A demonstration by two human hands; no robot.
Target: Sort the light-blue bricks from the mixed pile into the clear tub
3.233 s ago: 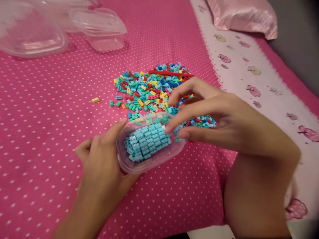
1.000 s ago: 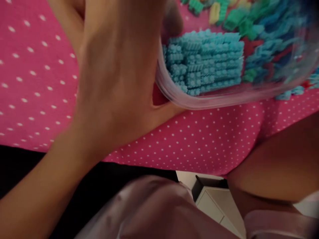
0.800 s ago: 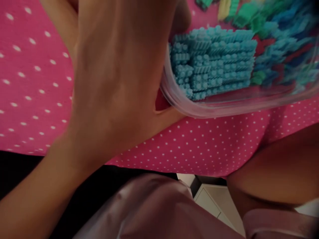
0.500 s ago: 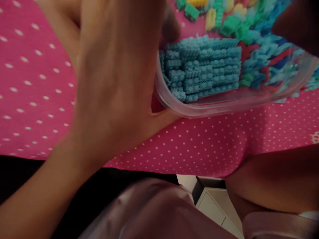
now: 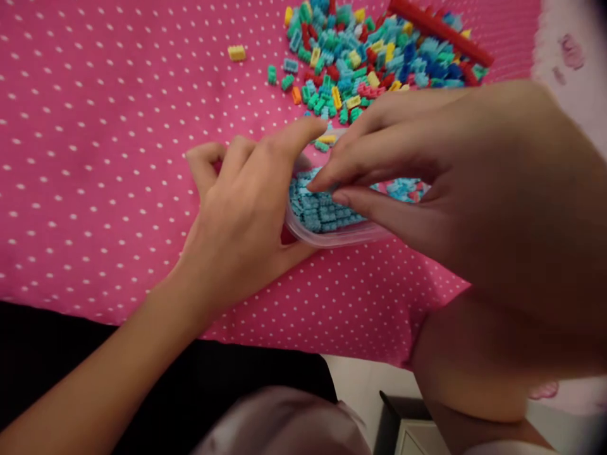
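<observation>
A clear plastic container [image 5: 327, 241] rests on the pink polka-dot cloth. Light blue toy bricks [image 5: 315, 212] stand in tidy rows at its left end, with loose blue and red pieces farther right. My left hand [image 5: 241, 208] grips the container's left end, thumb along the near side. Over the rows, my right hand [image 5: 455, 170] has thumb and forefinger close together in a pinch, its fingertips at the blue bricks. Whatever sits between those fingertips, if anything, is too small to make out. The right hand hides much of the container.
Behind the container spreads a pile of mixed toy bricks [image 5: 327, 95], red, yellow, green and blue. A long red bar [image 5: 441, 31] lies across it. One yellow brick [image 5: 236, 53] lies apart to the left. The cloth's near edge [image 5: 265, 347] runs below my hands.
My view has drawn back from the container, showing more of the cloth and pile. My right hand has come in over the blue rows. The left hand keeps its hold.
</observation>
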